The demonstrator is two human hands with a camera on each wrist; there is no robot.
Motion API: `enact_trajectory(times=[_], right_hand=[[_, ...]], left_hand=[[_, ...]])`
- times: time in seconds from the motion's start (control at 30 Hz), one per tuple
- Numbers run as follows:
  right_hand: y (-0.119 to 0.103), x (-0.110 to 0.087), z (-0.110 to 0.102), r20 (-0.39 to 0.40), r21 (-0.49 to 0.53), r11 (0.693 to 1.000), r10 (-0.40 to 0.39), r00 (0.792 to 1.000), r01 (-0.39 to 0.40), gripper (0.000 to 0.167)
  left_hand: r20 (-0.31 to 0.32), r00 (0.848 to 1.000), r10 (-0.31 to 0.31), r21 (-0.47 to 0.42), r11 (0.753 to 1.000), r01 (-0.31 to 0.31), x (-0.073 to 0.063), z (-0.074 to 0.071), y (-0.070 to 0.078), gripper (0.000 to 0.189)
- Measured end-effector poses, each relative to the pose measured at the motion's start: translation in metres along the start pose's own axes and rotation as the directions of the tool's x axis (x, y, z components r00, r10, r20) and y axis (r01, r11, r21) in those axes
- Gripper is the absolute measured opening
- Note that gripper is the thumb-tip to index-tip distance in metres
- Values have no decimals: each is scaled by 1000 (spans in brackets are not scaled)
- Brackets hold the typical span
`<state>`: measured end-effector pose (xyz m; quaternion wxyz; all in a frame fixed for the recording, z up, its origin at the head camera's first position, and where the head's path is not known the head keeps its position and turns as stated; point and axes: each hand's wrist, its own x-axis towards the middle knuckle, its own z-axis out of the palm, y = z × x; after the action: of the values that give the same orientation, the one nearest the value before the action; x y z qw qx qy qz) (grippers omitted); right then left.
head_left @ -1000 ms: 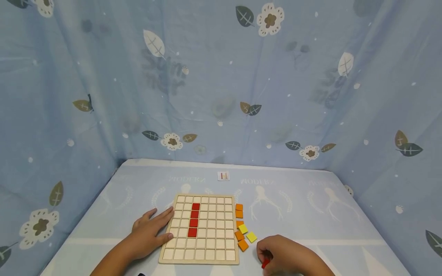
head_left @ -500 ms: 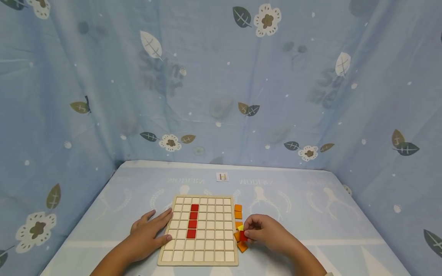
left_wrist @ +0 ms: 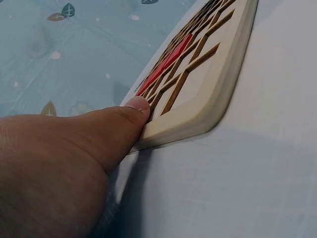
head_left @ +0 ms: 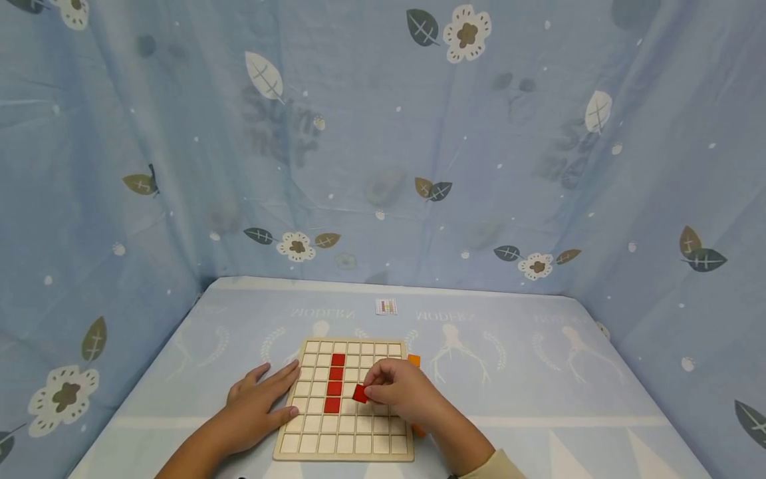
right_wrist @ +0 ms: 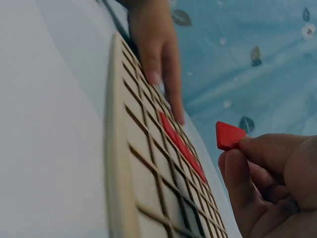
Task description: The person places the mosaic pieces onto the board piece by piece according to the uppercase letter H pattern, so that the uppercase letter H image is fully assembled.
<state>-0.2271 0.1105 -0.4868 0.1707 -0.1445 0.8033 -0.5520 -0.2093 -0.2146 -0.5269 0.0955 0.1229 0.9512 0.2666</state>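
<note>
A wooden grid board lies on the table, with several red square tiles set in one column of its cells. My right hand pinches another red tile between thumb and fingertip, over the board just right of that red column. In the right wrist view this tile shows tilted and clear of the grid. My left hand rests at the board's left edge with fingers spread, and its thumb touches the frame near the corner.
Orange tiles lie along the board's right edge, partly hidden behind my right hand and forearm. A small printed card lies beyond the board. A blue patterned cloth hangs behind the table.
My right hand picked up a red tile from the table right of the board and carried it left, past the orange and yellow tiles, over the grid. My left hand stayed put.
</note>
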Motion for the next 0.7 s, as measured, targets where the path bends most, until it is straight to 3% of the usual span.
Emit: enact_trajectory(times=[0.17, 0.37, 0.7], right_hand=[[-8, 8, 33, 28, -139, 990, -31, 999, 34, 8], [-9, 11, 60, 43, -179, 984, -17, 999, 24, 14], [-5, 14, 68, -2, -230, 973, -34, 999, 33, 18]], left_hand=[[-4, 1000, -2, 5, 1000, 2, -1, 1, 1, 83], [7, 1000, 3, -12, 1000, -2, -4, 2, 3, 83], [-18, 1000, 13, 15, 1000, -13, -3, -1, 3, 82]])
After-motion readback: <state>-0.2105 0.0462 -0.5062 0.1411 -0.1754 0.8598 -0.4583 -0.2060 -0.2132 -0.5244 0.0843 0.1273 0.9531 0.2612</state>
